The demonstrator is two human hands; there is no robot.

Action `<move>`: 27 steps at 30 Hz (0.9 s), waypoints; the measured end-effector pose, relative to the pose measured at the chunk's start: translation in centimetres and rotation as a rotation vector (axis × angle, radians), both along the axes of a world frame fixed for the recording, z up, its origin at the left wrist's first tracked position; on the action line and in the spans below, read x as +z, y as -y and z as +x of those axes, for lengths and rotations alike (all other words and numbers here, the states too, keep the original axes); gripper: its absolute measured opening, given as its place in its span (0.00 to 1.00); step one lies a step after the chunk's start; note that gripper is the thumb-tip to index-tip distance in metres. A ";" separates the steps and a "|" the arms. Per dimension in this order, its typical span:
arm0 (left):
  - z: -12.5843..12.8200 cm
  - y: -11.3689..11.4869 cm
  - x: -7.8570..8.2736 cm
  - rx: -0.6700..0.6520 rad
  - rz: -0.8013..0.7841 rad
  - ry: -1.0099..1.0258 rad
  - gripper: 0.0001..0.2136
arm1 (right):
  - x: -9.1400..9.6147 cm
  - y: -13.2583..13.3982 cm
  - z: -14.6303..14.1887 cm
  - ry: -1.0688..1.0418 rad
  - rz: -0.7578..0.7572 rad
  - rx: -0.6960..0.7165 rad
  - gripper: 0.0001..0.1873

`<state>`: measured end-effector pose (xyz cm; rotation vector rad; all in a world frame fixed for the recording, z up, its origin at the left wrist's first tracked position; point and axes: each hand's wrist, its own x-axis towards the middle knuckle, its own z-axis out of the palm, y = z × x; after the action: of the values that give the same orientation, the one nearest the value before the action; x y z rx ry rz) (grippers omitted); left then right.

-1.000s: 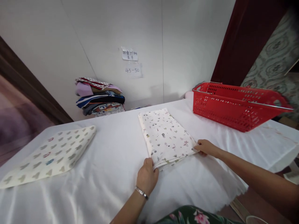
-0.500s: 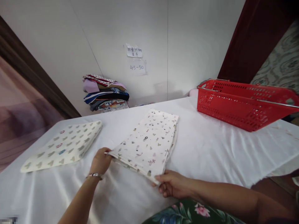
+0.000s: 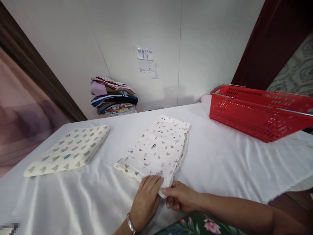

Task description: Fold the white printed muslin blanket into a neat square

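A white folded cloth (image 3: 156, 147) with small printed plants and animals lies in the middle of the white-covered table. My right hand (image 3: 179, 195) pinches its near right corner between thumb and fingers. Flat on the near edge, just left of that corner, rests my left hand (image 3: 148, 195), its fingers stretched out over the fabric and a bracelet on the wrist. To the left lies a second folded cloth (image 3: 68, 150), cream with grey-green motifs and a few red and blue ones; neither hand touches it.
A red plastic basket (image 3: 249, 114) with metal handles stands at the right back of the table (image 3: 220, 163). Behind the table's far edge rises a stack of folded clothes (image 3: 113, 98) against the wall. Paper labels (image 3: 146, 70) are stuck on the wall. A pink curtain (image 3: 26, 120) hangs at the left.
My left hand has let go of the cloth's near left corner and moved right along the near edge, close to my right hand. The right hand still holds its corner.
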<state>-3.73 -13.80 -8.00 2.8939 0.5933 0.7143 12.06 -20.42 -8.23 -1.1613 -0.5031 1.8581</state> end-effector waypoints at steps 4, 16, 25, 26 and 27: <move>0.3 -0.7 -0.4 -0.034 -0.054 0.042 0.18 | 0.6 0.7 2.1 0.086 0.089 0.191 0.20; 0.6 -0.7 0.6 -0.068 -0.076 0.083 0.19 | 3.3 -14.0 23.9 1.482 0.215 -0.233 0.19; 0.5 -0.8 0.9 -0.087 -0.090 0.083 0.23 | 2.5 -22.0 28.8 1.522 0.026 0.060 0.12; 0.4 -0.9 1.1 -0.093 -0.087 0.083 0.23 | 2.5 -22.2 29.0 1.496 0.009 0.095 0.11; 0.2 -1.0 1.3 -0.101 -0.084 0.080 0.22 | 2.6 -22.2 29.1 1.465 -0.012 0.127 0.09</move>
<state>-3.49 -12.83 -6.73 2.7806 0.4526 0.7674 41.19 1.77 -5.65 -2.4106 -1.3333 0.7727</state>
